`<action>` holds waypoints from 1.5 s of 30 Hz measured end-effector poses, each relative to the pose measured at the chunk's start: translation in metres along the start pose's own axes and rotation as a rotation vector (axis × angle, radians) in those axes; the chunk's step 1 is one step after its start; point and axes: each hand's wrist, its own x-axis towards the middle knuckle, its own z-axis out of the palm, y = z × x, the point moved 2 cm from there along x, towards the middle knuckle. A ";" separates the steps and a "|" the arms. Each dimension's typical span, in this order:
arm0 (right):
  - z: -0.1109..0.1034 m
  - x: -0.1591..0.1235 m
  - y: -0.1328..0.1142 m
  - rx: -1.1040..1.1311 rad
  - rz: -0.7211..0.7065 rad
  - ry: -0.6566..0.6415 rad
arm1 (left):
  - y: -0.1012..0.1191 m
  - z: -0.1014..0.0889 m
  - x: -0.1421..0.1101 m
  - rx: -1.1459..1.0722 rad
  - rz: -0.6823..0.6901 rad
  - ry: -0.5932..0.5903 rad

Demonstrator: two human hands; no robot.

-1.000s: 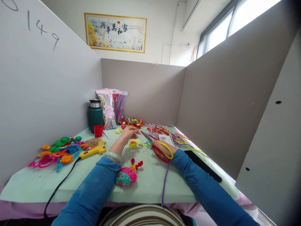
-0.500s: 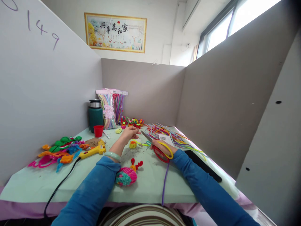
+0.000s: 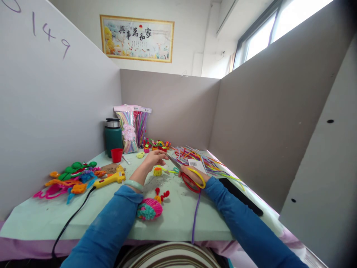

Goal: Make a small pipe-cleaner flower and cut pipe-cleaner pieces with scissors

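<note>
My right hand (image 3: 191,175) grips scissors (image 3: 201,178) with red and yellow handle loops. Their blades point up and left toward my left hand (image 3: 155,158), whose fingertips are pinched together at the blade tips. What those fingers hold is too small to make out. A purple pipe cleaner (image 3: 196,216) hangs down below the scissor handles over the table's front edge. Just under my left hand sits a small yellow and orange pipe-cleaner piece (image 3: 157,171). Nearer to me lies a pink and teal fuzzy ball (image 3: 150,209), beside a little orange piece with red tips (image 3: 158,197).
A yellow glue gun (image 3: 110,180) with a black cord lies left, by colourful pipe-cleaner shapes (image 3: 75,178). Behind stand a red cup (image 3: 116,155), a green bottle (image 3: 113,137) and bagged pipe cleaners (image 3: 128,130). Loose pipe cleaners (image 3: 214,163) and a black slab (image 3: 242,197) lie right.
My left fingertips and the scissor tips have come slightly closer together. Everything else on the table stays in place.
</note>
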 end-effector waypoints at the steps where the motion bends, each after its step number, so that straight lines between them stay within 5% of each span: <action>1: 0.000 0.000 0.000 0.004 0.001 -0.001 | 0.000 0.000 0.000 0.000 0.001 0.002; 45: 0.000 -0.001 -0.001 0.007 -0.001 0.001 | -0.001 0.002 0.001 0.087 0.060 0.011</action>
